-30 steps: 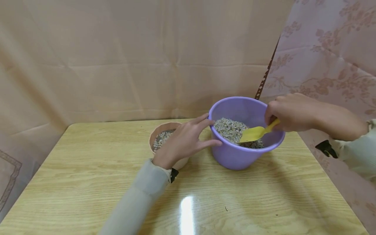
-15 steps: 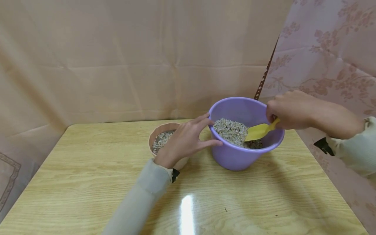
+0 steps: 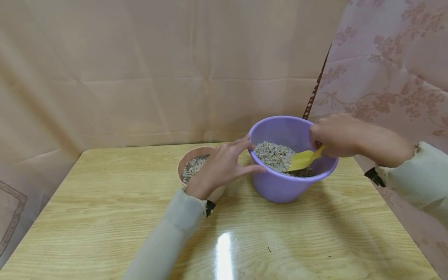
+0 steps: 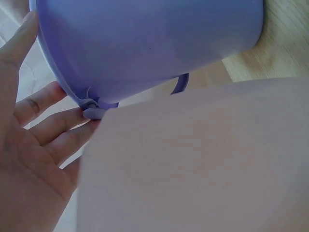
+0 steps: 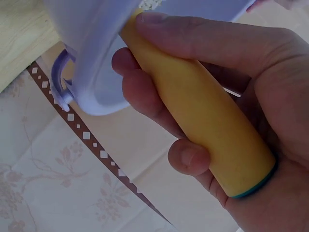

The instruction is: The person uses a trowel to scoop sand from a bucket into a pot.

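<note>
A purple bucket (image 3: 280,188) stands on the table, part filled with small mixed gravel (image 3: 274,155). My left hand (image 3: 224,165) rests at its left rim, fingers and thumb spread; in the left wrist view its fingertips (image 4: 60,89) touch the rim beside the handle mount. My right hand (image 3: 337,134) grips a yellow trowel (image 3: 301,160), whose blade dips into the gravel. In the right wrist view my fingers wrap the trowel's thick handle (image 5: 193,101), with the thumb along it. Left of the bucket, partly hidden by my left hand, is a peach pot (image 3: 181,165) holding gravel.
The wooden table (image 3: 115,210) ends just behind the pot and bucket, where a beige curtain (image 3: 147,77) hangs. A floral cloth (image 3: 395,70) covers the right side. A small dark speck (image 3: 269,249) lies near the front.
The right hand with the trowel first shifted slightly right, then back left and slightly down, its blade now in the gravel. My left hand stays at the bucket's rim.
</note>
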`<state>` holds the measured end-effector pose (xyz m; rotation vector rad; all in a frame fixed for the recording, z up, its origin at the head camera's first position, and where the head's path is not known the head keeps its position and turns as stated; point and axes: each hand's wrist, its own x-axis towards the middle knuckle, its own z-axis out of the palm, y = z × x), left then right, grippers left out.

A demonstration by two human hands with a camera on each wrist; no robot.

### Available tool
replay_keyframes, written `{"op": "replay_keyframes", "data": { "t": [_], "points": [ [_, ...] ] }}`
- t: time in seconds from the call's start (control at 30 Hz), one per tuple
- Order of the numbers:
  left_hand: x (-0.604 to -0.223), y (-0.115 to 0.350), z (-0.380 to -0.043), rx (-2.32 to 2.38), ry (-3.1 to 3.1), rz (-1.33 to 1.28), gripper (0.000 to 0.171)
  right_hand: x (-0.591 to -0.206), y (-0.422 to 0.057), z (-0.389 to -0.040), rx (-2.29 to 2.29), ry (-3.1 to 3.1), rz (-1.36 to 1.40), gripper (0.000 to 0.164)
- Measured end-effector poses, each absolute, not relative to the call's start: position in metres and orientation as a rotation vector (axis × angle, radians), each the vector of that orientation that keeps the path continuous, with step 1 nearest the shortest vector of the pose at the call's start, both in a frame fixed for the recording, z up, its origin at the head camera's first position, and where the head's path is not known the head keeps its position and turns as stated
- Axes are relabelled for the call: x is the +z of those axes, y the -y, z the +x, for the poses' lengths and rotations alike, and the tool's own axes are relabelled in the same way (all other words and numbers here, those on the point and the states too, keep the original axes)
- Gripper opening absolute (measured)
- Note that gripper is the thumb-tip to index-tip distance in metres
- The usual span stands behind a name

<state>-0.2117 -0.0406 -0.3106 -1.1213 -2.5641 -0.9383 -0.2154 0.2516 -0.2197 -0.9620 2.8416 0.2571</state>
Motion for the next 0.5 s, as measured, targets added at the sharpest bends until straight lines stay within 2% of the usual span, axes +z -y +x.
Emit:
{"op": "replay_keyframes", "data": {
  "t": [0.33,0.5],
  "points": [
    [-0.315,0.039,-0.211,-0.957,2.554,-1.099,0.050,-0.236,-0.251,-0.218,0.235,-2.854,-0.993,0.025],
    [-0.315,0.040,-0.212,-0.959,2.541,-1.099,0.057,-0.236,-0.251,-0.218,0.253,-2.858,-0.971,0.022]
  ]
}}
